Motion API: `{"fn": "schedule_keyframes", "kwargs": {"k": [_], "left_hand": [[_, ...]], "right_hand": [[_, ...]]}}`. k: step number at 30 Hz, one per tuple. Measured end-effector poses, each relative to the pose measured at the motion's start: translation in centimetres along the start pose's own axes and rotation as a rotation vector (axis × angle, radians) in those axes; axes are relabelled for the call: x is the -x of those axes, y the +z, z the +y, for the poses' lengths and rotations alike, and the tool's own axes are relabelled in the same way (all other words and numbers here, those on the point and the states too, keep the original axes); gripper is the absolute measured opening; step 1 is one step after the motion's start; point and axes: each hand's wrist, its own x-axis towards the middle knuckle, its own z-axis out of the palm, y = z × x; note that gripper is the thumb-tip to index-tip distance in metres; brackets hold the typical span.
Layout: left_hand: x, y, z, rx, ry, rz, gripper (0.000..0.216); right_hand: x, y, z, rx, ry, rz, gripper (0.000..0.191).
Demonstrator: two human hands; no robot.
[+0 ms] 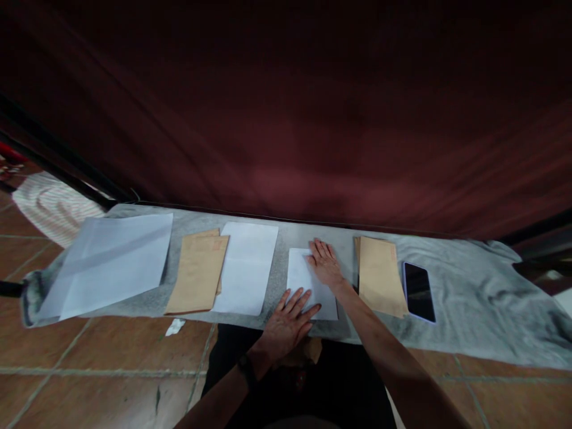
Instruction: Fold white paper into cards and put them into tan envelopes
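A folded sheet of white paper (pixel 301 271) lies on the grey cloth in front of me. My left hand (pixel 288 322) rests flat on its near left part, fingers apart. Across its far right corner lies my right hand (pixel 325 262), also flat with fingers stretched out. Parts of the sheet are hidden beneath both hands. To the left is a larger white paper (pixel 248 268), partly under a stack of brown envelopes (pixel 196 274). Another stack of brown envelopes (pixel 381 277) sits just right of my right hand.
A phone (pixel 419 292) lies right of the envelopes. Large white sheets (pixel 118 262) cover the left end of the narrow surface draped in grey cloth (pixel 473 298). A dark red curtain (pixel 286 119) hangs behind. Crumpled white paper (pixel 175 326) is on the tiled floor.
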Motion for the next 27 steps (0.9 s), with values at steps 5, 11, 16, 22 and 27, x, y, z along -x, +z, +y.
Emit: {"fn": "schedule_keyframes", "kwargs": {"k": [5,11,16,22,27], "left_hand": [[-0.1,0.4,0.1,-0.011,-0.003,0.01,0.045],[0.4,1.0,0.2,-0.029,-0.024,0.022,0.047],[-1.0,0.8,0.7,0.024,-0.097,0.081,0.049],[-7.4,2.0,2.2,0.105,-0.007,0.041,0.048],[-8.5,3.8,0.2,0.063,-0.122,0.075,0.054]], "right_hand": [[6.6,0.3,-2.8,-0.051,-0.008,0.029,0.056],[14.2,-0.3,-3.7,0.012,0.033,0.09,0.06],[16.3,-0.7,-3.1,0.043,0.048,0.147,0.063],[17.0,0.2,-2.9,0.063,0.012,0.195,0.056],[16.8,0.1,-2.9,0.063,0.005,0.193,0.059]]}}
